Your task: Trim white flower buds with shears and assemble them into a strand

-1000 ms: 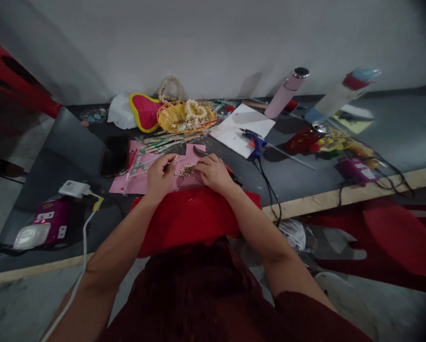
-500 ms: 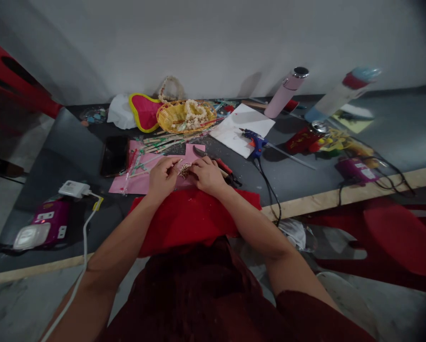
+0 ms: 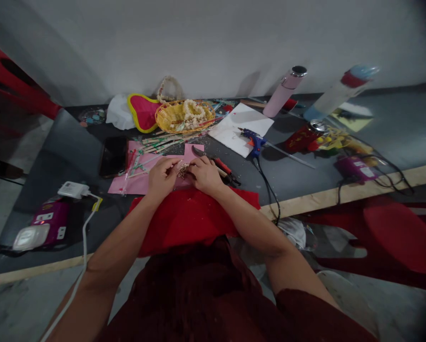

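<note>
A: Where are the small bits (image 3: 183, 169)?

B: In a loose heap on the pink sheet (image 3: 122, 184), between the left hand (image 3: 163, 176) and the right hand (image 3: 206, 176).

A: Why there?

B: I'd say the sheet keeps them off the dark desk (image 3: 298, 175) and makes them easier to see. The red cloth (image 3: 188, 221) in front may be there to catch crumbs; a few pale specks show on it.

A: And the grip?

B: The left thumb and fingers are drawn nearly together, as if for something tiny; I can't tell what, if anything, is between them. The right fingers curl low against the heap, perhaps to keep it from spreading; whether they hold a piece is hidden.

A: The tools?

B: The cutter (image 3: 223, 166) lies just beyond the right hand, probably for easy reach. The glue gun (image 3: 255, 141) points over a white sheet (image 3: 230, 136), likely against drips.

A: How do the bits look?

B: Pale cream with darker flecks, short and uneven, too small to tell the material
</note>
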Motion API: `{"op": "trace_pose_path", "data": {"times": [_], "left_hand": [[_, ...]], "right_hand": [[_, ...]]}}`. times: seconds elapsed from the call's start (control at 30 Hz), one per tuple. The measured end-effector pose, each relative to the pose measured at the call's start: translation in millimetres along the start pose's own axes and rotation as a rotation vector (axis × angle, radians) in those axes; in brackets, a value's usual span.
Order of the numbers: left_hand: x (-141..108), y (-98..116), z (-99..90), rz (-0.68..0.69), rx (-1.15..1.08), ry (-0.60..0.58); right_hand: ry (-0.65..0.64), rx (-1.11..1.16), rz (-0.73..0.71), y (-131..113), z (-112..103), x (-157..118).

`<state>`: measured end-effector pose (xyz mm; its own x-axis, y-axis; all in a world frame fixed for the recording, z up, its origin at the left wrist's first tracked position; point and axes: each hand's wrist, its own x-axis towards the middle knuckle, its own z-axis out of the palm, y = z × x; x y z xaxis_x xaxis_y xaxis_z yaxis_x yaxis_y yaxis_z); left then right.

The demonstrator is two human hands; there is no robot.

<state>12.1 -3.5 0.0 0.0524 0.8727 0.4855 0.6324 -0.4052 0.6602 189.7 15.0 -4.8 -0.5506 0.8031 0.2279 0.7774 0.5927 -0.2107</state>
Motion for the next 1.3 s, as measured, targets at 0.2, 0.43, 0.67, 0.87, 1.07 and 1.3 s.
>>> {"op": "trace_pose_path", "data": {"times": [0.2,0.43,0.67,0.87,1.07,1.3], "left_hand": [[0,4,-1.0,0.033,-0.058,0.036],[0,7,-3.4,0.093,-0.136,0.035],[-3,5,-0.2,0.013,-0.139,-0.041],[-2,6,-0.7,0.012,-0.12,-0.113],[-2,7,-1.5,0.018,-0.068,-0.129],[-3,4,-1.5,0.001,0.028,-0.127]], "right_hand": [[0.054,0.065,0.003,1,-2,2],[0.069,0.14,0.004,6,-2,1],[0.16,0.279,-0.025,3,-5,3],[0.19,0.279,-0.014,0,-1,3],[0.196,0.317,-0.051,2,-1,3],[0.152,0.122,0.247,26,-26,-6]]}}
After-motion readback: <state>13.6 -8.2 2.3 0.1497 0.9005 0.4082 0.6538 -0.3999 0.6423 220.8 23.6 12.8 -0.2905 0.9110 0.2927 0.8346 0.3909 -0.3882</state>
